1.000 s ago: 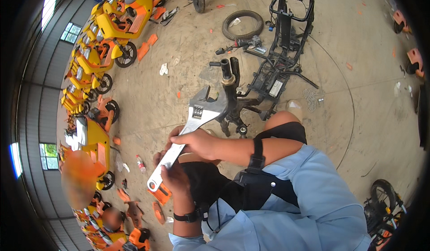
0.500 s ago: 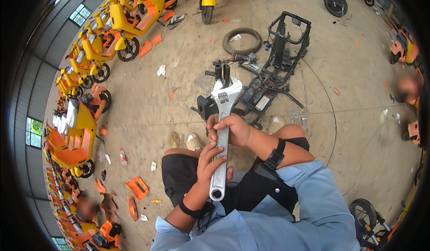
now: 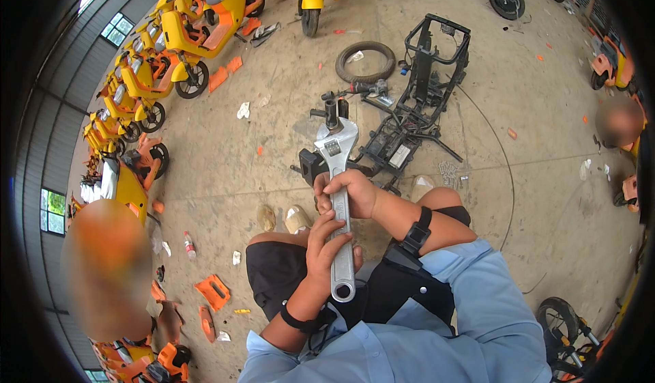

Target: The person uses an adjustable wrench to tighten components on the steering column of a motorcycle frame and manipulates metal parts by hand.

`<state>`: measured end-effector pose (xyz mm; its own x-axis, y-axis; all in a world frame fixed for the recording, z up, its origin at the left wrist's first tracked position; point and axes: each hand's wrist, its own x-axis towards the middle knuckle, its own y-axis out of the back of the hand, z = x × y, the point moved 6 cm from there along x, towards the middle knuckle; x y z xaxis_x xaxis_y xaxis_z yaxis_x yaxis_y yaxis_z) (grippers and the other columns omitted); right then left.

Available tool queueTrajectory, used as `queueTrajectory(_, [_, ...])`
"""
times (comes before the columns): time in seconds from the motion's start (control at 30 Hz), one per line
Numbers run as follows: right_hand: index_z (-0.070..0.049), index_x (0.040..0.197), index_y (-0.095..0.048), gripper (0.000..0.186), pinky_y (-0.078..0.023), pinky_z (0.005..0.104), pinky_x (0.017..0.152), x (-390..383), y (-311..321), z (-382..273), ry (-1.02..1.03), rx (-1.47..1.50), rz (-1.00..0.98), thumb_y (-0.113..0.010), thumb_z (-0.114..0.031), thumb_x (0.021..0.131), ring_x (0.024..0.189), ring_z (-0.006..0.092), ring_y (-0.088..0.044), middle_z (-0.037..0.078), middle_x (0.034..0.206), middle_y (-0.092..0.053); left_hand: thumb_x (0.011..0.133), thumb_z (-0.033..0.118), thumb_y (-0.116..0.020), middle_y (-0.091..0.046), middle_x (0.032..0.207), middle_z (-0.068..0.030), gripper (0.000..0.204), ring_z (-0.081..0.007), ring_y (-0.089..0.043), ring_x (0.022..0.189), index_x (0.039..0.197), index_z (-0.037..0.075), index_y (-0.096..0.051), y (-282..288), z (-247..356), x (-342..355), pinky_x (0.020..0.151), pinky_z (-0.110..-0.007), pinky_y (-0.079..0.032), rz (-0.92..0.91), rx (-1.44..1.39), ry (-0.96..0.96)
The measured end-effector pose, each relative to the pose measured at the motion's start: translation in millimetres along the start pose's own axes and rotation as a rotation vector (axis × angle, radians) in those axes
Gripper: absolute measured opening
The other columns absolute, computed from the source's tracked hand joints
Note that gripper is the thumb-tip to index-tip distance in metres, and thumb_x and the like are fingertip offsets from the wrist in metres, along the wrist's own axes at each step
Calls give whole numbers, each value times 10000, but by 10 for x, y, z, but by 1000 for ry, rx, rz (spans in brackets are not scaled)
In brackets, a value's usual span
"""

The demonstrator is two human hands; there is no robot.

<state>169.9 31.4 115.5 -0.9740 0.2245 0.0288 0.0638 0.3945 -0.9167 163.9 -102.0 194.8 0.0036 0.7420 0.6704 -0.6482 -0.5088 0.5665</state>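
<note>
A: The grip first?

B: Both your hands are clamped on the long silver metal adjustable wrench (image 3: 341, 210). Your left hand (image 3: 327, 250) wraps the lower handle, leaving the holed end sticking out nearest you. Your right hand (image 3: 355, 195) is tight around the handle higher up, thumb on the upper face, with the wide head clear beyond it.

A: And close around?

B: Your beige shoe (image 3: 296, 218) is left of the wrench, on the concrete floor (image 3: 218, 222). A black box-shaped part (image 3: 312, 163) sits just left of the wrench's head.

A: Anything in the way?

B: An upright black metal tube (image 3: 331, 112) stands right at the wrench's head. I cannot tell whether the jaws touch it.

A: Farther out?

B: Well left of the wrench you have a bright orange plastic panel (image 3: 213, 291) and a clear bottle with a red label (image 3: 189, 245). Beyond its head, to the right, lies a bare black metal scooter frame (image 3: 423, 103); past the head, a loose black rubber tyre (image 3: 390, 59). Farthest left, yellow-and-orange scooters (image 3: 174, 38) stand in rows.
</note>
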Motion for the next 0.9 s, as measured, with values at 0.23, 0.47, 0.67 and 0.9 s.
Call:
queueTrajectory(0.23, [0,924,-550,202,-476,381,722,95,-107,-8,59,96,70,-496,-145,794,617,268,-552,151,677,-596,815,163,-677,-575,1108,-204,394,-368,-573,1113,1121,-10,-500,59,-136,46,996,-487,-434,61,-54,-5])
queueTrajectory(0.47, [4,1038,-574,231,-480,400,846,755,-209,196,128,167,106,-521,-144,868,844,276,-627,153,844,-635,892,525,-597,-506,1220,-183,761,-277,-480,1200,1377,19,-301,673,-1051,-223,1064,-440,-341,549,-319,537])
queueTrajectory(0.67, [-27,1079,-575,182,-481,397,910,1356,-31,158,231,208,200,-530,-100,919,992,231,-613,113,992,-618,982,317,-479,-510,1323,-219,555,-316,-483,1275,1393,-34,-351,954,-1901,-86,1137,-430,-335,720,-953,833])
queueTrajectory(0.9, [-54,1110,-554,166,-469,356,944,1904,221,8,440,327,405,-511,-66,950,1105,189,-564,80,1116,-567,986,325,-409,-317,1530,-188,602,-312,-325,1414,1469,-7,-274,820,-2410,90,1161,-432,-299,567,-1112,896])
